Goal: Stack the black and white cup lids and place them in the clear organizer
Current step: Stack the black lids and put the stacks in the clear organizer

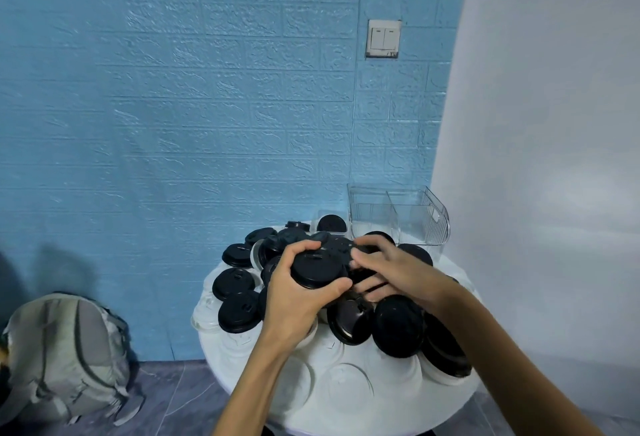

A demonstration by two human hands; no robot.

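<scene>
Blue wall (173,89) behind; we are gripping a black lid (317,267) with our left hand (294,297), right hand (384,269) curling onto the pile (398,328), organizer (398,217) beyond.

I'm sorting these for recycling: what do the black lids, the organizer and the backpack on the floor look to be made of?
Black lids: seemingly thin moulded plastic, matte to slightly glossy, with raised rims and formed sip slots.
Organizer: hard clear plastic, probably acrylic; see-through walls with glints and ribbed sides.
Backpack: woven fabric, likely nylon or polyester; grey, soft folds and straps.
</scene>
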